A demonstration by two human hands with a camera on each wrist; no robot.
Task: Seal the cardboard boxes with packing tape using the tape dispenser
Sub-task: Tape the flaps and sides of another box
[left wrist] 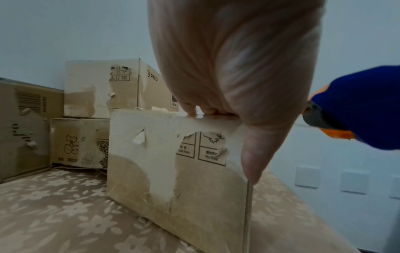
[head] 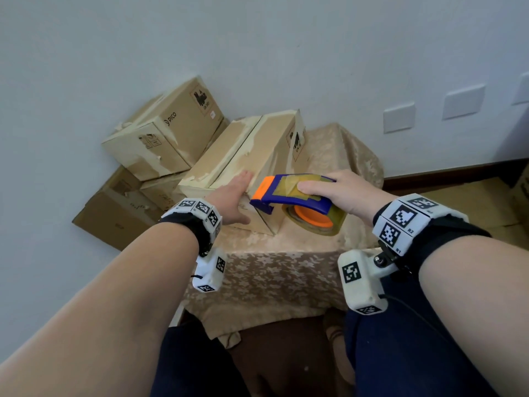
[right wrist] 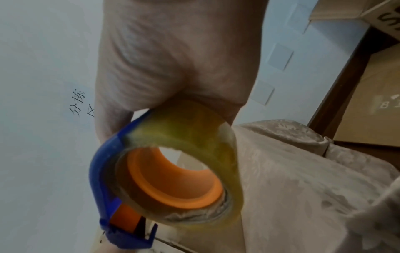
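Observation:
A worn cardboard box (head: 257, 156) with torn tape remnants stands on the cloth-covered table (head: 286, 270). My left hand (head: 234, 193) rests on its near corner, fingers flat on the top and thumb down the near face. In the left wrist view the thumb (left wrist: 253, 162) runs along the box's (left wrist: 173, 171) right edge. My right hand (head: 335, 190) grips a blue and orange tape dispenser (head: 289, 196) with a clear tape roll (right wrist: 184, 171), held in the air just right of the left hand, beside the box's near corner. The dispenser's orange front end points at the box top.
More cardboard boxes (head: 163, 133) are stacked against the wall at the back left, with another box (head: 114, 216) lower down. White wall plates (head: 399, 117) sit on the right wall. Flattened cardboard (head: 472, 207) covers the floor to the right. My knees are under the table's front edge.

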